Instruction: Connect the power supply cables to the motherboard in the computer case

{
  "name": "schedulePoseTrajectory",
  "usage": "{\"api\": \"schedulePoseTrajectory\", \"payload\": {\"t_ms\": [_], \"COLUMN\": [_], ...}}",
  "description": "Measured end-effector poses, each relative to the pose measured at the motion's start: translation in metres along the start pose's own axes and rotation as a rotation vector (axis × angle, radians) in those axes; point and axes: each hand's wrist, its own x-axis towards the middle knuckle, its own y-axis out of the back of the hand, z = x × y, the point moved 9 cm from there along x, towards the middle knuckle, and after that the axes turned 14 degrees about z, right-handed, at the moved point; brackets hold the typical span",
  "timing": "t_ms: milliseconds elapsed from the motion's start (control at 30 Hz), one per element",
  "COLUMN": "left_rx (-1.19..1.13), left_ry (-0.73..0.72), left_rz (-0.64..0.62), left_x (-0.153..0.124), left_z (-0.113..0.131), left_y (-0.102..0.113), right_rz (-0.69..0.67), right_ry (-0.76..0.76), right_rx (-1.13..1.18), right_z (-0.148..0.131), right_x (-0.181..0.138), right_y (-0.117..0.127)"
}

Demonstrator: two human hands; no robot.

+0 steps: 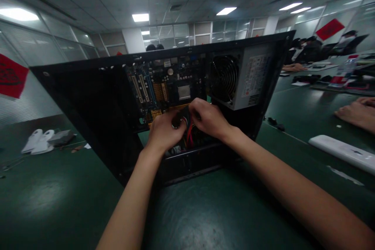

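An open black computer case (96, 97) lies on its side on the green table (211, 211). Inside it I see a motherboard (164, 86) and a grey power supply (246, 78) with a round fan grille. Both my hands reach into the case just below the motherboard. My left hand (164, 131) is closed in a pinch on a small dark part with a metal end (177, 120). My right hand (208, 117) is closed over a bundle of red and black cables (189, 134) right beside it. The two hands nearly touch.
White objects and a grey box (43, 140) lie at the table's left. A long white device (342, 152) rests at the right, near another person's hand (356, 115). More people sit at the far right. Small dark bits (275, 123) lie by the case.
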Motion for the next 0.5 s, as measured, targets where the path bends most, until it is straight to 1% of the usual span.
{"api": "schedulePoseTrajectory", "payload": {"t_ms": [100, 200, 367, 433, 500], "left_rx": [-0.009, -0.017, 0.027, 0.045, 0.059], "left_ry": [0.024, 0.033, 0.033, 0.027, 0.021], "left_rz": [-0.004, 0.000, 0.032, 0.037, 0.036], "left_x": [0.000, 0.000, 0.000, 0.001, 0.001], "left_z": [-0.003, -0.005, -0.008, -0.008, -0.007], "left_y": [0.000, -0.001, 0.003, 0.004, 0.005], "right_rz": [-0.005, -0.003, -0.070, -0.106, -0.116], "right_ry": [-0.028, -0.080, -0.295, -0.312, -0.272], "right_rx": [0.057, 0.173, 0.440, 0.463, 0.441], "right_z": [0.001, 0.004, 0.015, 0.014, 0.011], "right_x": [-0.001, -0.001, -0.003, -0.004, -0.004], "right_y": [-0.001, -0.001, -0.010, -0.014, -0.013]}}
